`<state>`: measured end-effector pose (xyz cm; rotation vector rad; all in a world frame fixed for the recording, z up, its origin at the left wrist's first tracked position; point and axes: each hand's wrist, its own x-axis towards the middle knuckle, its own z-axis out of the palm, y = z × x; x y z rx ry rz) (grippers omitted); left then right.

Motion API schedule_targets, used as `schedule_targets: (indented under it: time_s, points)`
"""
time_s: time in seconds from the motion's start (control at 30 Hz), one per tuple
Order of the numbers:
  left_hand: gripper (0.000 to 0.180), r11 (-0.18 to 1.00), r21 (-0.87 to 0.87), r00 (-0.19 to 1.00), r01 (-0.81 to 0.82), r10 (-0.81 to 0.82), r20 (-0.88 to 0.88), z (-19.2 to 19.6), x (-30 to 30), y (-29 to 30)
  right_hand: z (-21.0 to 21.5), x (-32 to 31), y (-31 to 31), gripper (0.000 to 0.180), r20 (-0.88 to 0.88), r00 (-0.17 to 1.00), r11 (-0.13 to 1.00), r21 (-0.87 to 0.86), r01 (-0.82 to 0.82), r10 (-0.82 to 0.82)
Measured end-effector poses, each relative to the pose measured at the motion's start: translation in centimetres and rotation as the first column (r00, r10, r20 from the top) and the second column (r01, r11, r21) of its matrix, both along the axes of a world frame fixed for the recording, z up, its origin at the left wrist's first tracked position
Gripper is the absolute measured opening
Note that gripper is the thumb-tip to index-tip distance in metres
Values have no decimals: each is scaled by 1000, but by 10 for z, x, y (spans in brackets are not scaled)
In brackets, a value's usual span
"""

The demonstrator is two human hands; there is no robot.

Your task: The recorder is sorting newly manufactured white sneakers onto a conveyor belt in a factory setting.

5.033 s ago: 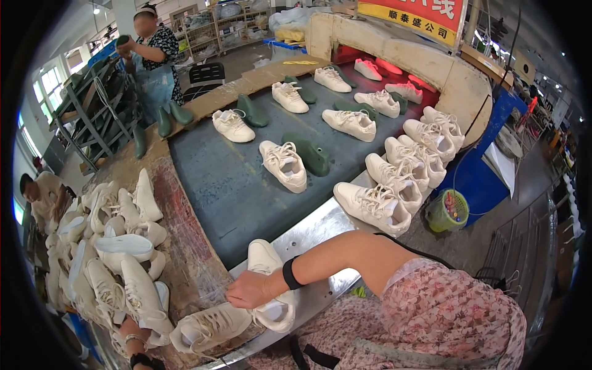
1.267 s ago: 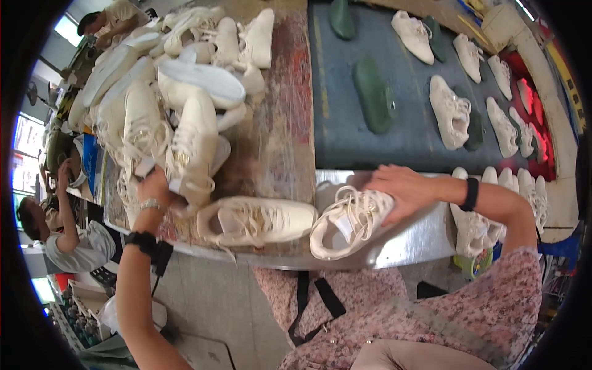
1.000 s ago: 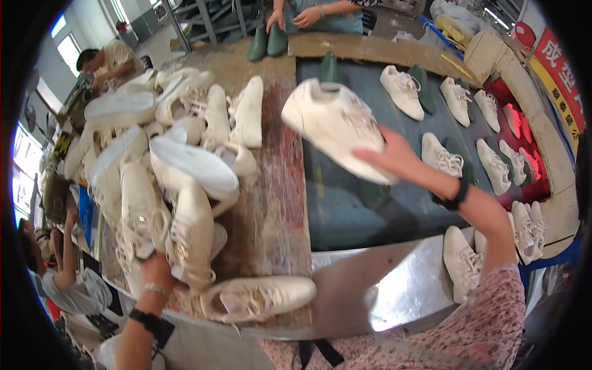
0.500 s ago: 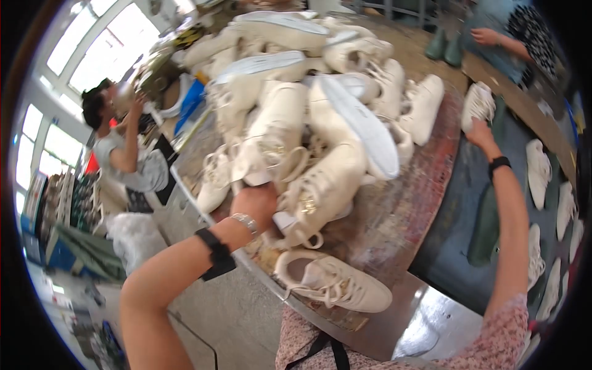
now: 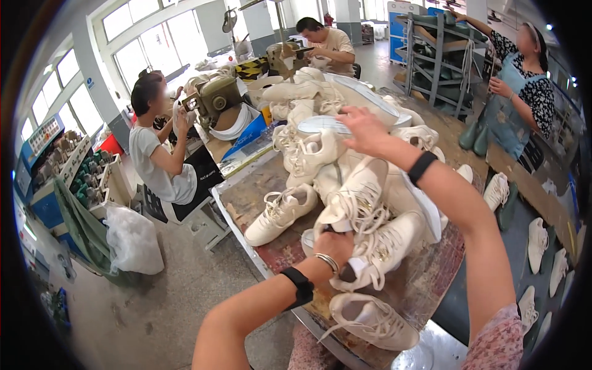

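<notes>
Cream lace-up sneakers lie in a heap on the worn worktable (image 5: 438, 280). My left hand (image 5: 336, 246) is closed on the collar of a cream sneaker (image 5: 364, 188) at the near side of the heap; its fingertips are hidden in the opening. Over the middle of the heap, my right hand (image 5: 368, 131) is stretched out with fingers apart, holding nothing, close to an upturned pale blue sole (image 5: 324, 124). A single sneaker (image 5: 373, 320) rests at the table's near edge, laces loose. Another sneaker (image 5: 280, 213) stands apart at the left.
On the right, a dark belt (image 5: 459, 302) carries sneakers, including one (image 5: 496, 191) beside dark green shoe lasts (image 5: 473, 137). A metal rack (image 5: 435, 68) stands behind. People work at the left (image 5: 163, 145), back (image 5: 330, 49) and right (image 5: 518, 80). A sewing machine (image 5: 216, 98) stands beyond the table.
My right hand has let go of a sneaker on the belt and swung left over the heap. My left hand stays on its sneaker. The view has turned, showing more of the room.
</notes>
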<state>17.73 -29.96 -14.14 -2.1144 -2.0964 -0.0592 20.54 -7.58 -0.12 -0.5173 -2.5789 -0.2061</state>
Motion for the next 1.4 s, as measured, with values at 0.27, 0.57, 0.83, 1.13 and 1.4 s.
schedule_targets:
  time_s: [0.27,0.57,0.83,1.13,1.4]
  points:
    - [15,995,71,996,69,-73,49,0,-10,-5,9,-98,93,73,142,739,713,-196,673,-658]
    - [11,982,104,978,157,-169,121,0,-10,-5,-63,-7,210,124,158,823,745,-359,563,-546]
    - [24,975,-168,989,145,-142,30,13,-13,-4,-11,83,129,72,-118,811,523,-815,251,-573]
    - [38,984,-179,975,9,-48,-218,7,-27,6,-67,366,-128,52,-307,567,-144,-775,-615,-764]
    - [66,947,-293,948,-133,35,-318,28,22,11,-205,500,-229,62,-255,240,-162,-292,-943,-937]
